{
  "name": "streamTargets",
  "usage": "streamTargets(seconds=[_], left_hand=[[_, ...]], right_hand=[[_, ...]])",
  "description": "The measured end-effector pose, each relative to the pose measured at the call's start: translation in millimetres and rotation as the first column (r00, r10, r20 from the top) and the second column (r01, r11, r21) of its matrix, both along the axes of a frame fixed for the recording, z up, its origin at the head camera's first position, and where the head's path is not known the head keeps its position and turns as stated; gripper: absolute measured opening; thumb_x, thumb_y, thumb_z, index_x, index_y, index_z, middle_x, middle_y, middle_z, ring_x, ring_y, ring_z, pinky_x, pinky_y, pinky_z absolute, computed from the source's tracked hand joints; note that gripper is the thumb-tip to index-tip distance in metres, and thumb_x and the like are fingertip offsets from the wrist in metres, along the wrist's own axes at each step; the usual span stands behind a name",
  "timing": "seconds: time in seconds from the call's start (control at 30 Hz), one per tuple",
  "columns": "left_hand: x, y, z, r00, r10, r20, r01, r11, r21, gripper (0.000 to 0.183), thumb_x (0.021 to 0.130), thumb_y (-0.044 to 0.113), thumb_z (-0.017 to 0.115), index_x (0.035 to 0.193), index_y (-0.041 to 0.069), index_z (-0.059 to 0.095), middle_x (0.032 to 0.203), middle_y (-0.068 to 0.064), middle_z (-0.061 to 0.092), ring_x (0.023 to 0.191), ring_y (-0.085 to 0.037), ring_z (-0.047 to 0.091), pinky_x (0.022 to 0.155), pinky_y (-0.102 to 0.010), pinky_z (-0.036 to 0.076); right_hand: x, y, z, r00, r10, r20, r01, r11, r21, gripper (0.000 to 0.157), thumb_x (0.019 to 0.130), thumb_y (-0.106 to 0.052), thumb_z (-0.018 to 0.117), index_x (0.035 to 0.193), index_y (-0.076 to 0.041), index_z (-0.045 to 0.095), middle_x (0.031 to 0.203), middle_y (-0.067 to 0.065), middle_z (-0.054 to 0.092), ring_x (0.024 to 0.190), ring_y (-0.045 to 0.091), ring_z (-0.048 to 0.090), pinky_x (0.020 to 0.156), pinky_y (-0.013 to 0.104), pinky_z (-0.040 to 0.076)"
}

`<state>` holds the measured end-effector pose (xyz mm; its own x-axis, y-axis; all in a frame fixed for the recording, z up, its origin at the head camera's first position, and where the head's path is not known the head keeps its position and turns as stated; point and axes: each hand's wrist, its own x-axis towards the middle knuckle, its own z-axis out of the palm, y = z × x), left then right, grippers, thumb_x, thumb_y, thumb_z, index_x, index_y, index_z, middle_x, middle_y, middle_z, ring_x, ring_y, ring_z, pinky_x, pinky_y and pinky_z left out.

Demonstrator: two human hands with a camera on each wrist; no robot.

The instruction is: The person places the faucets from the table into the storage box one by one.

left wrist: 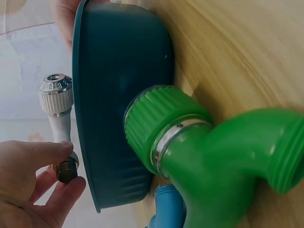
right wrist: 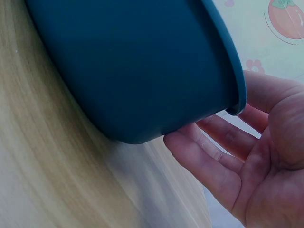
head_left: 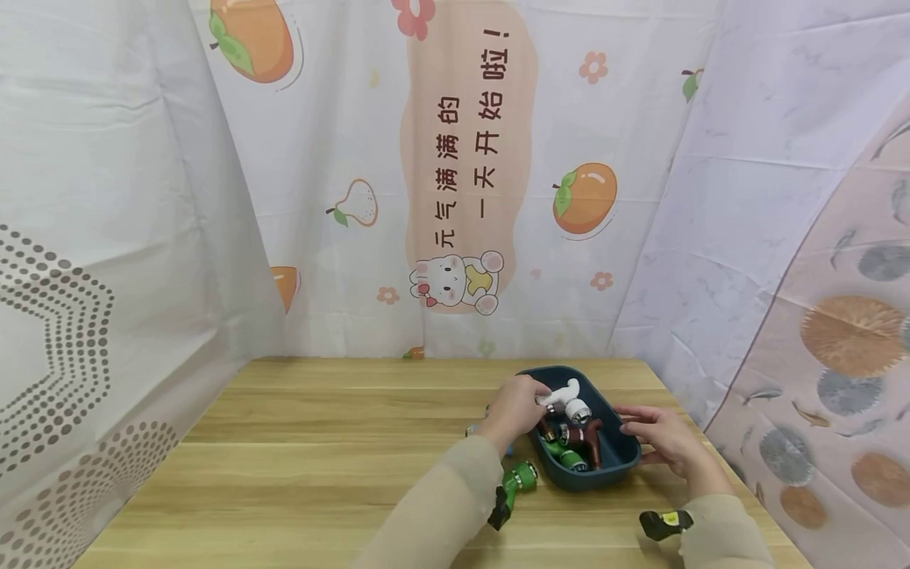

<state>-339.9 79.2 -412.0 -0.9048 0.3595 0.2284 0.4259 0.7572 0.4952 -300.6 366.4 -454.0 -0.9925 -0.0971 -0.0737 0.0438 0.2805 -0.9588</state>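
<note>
My left hand (head_left: 513, 407) pinches a white tap-shaped fitting (left wrist: 60, 121) with a ribbed, chrome-ringed knob. In the left wrist view the thumb and fingers hold it near its dark threaded end. The fitting is over the dark teal bin (head_left: 614, 468), which holds a brown fitting (head_left: 592, 444) and a green fitting (head_left: 569, 457). At the bin's right side, my right hand (head_left: 664, 439) touches the rim and outer wall, its fingers extended. Another green fitting (left wrist: 204, 152) lies on the table outside the bin, below my left hand.
A blue fitting (left wrist: 168, 204) lies on the wooden table (head_left: 298, 466) left of the bin, mostly hidden by my left hand in the head view. Printed curtains (head_left: 341, 261) hang behind the table and at both sides.
</note>
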Motion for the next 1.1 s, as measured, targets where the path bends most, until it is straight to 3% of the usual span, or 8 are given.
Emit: streamTargets(seconds=[0.3,0.63,1.1], left_hand=[[-1.5,3.4,-8.7,0.999,-0.014,-0.034,0.014,1.000,0.001,0.023,0.092,0.020,0.078,0.114,0.020,0.079,0.112,0.008,0.070,0.105,-0.009,0.064,0.087,-0.025,0.052],[-0.2,-1.4,-5.9,0.999,-0.020,-0.027,0.021,0.999,0.046,0.030,0.092,0.023,0.077,0.122,0.020,0.075,0.125,0.005,0.065,0.117,-0.013,0.061,0.096,-0.030,0.051],[0.1,-5.0,-4.1,0.998,-0.027,-0.051,0.028,0.999,0.031,0.037,0.090,0.023,0.079,0.127,0.018,0.073,0.128,0.004,0.065,0.117,-0.014,0.060,0.096,-0.030,0.050]], right_hand=[[-0.3,-0.7,0.0,1.000,0.005,0.001,-0.005,1.000,-0.001,0.051,0.099,-0.011,0.065,0.145,0.005,0.049,0.135,0.029,0.057,0.102,0.026,0.067,0.072,0.054,0.060],[1.3,-1.2,1.3,1.000,0.004,0.001,-0.004,1.000,-0.002,0.051,0.099,-0.010,0.064,0.145,0.006,0.048,0.134,0.031,0.057,0.100,0.026,0.068,0.071,0.054,0.060],[0.6,0.1,2.3,1.000,0.020,0.009,-0.020,1.000,-0.022,0.050,0.098,-0.011,0.065,0.144,0.003,0.051,0.131,0.025,0.062,0.099,0.024,0.069,0.071,0.053,0.060]])
